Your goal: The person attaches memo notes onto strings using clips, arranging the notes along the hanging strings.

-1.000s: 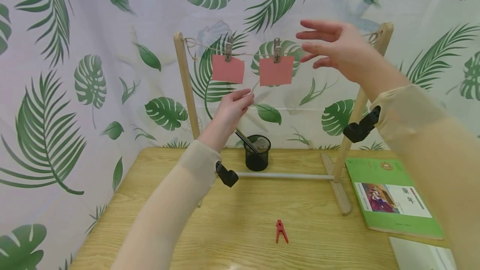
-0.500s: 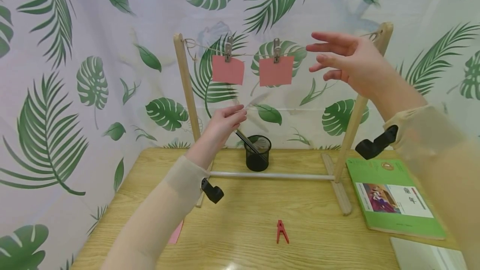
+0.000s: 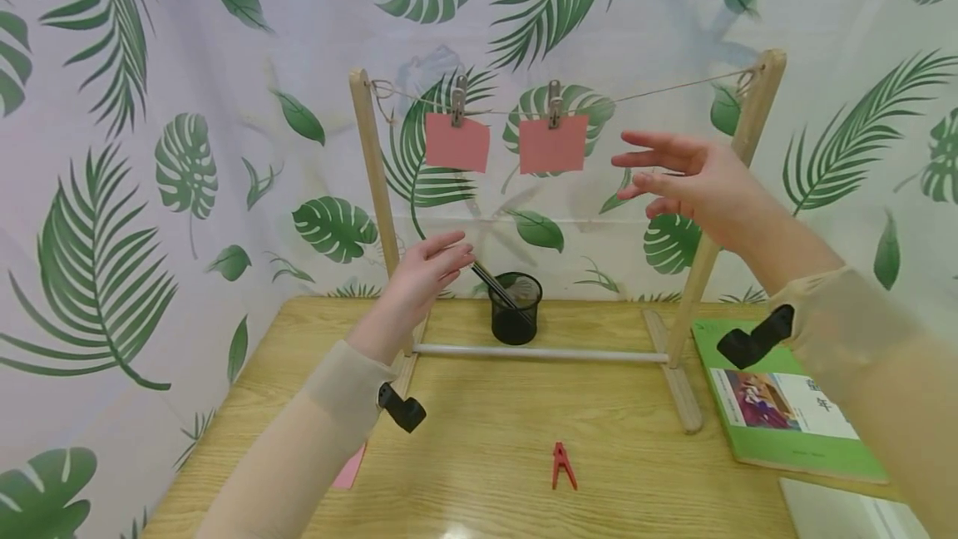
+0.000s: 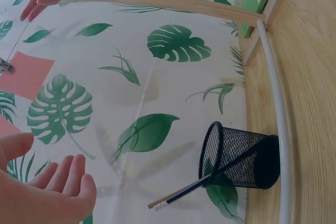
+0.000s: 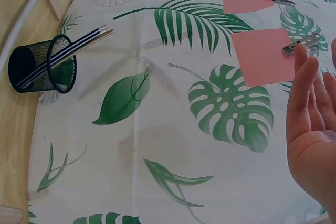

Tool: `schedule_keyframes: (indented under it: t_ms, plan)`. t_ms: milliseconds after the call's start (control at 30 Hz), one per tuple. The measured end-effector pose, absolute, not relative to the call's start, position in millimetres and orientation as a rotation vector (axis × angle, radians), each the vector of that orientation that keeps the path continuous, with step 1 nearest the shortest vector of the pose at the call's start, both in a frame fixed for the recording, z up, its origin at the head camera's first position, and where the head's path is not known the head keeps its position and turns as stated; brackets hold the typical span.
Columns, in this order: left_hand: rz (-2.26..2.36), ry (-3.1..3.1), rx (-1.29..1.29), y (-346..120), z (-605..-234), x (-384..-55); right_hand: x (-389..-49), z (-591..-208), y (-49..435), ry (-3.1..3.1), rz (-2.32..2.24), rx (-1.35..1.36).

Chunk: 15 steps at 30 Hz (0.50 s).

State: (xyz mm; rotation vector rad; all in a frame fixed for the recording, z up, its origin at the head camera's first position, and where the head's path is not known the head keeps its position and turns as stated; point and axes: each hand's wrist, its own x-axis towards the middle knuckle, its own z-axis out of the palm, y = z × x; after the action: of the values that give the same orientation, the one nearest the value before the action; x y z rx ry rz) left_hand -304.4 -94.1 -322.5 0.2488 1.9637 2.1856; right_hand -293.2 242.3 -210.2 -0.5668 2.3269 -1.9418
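Note:
Two pink paper cards hang from a string (image 3: 674, 90) stretched across a wooden frame: the left card (image 3: 457, 146) under a metal clip (image 3: 459, 102), the right card (image 3: 552, 148) under a second metal clip (image 3: 555, 105). My left hand (image 3: 415, 285) is in the air below the left card, fingers extended and nothing in them. My right hand (image 3: 692, 177) hovers to the right of the right card, below the string, its fingers spread and holding nothing. In the right wrist view the right palm (image 5: 315, 145) shows bare. A red clothespin (image 3: 563, 466) lies on the table.
Behind the frame's white crossbar (image 3: 539, 353) stands a black mesh pen cup (image 3: 515, 318) with pencils. A green book (image 3: 808, 447) and a pale flat item (image 3: 846, 510) lie at the right. Pink paper (image 3: 349, 468) on the table shows partly behind the left forearm.
Both hands have moved down and away from the hanging cards, the left one also leftward, the right one slightly rightward. Pink paper on the table has come into sight by the left forearm.

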Motion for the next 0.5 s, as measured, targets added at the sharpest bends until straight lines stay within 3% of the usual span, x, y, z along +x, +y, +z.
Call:
schedule_keyframes:
  t_ms: [500]
  plan:
    - [2.149, 2.062, 0.179, -138.5, -342.1, -292.3, -286.2, -264.3, 250.5, 2.433, -1.684, -0.514]
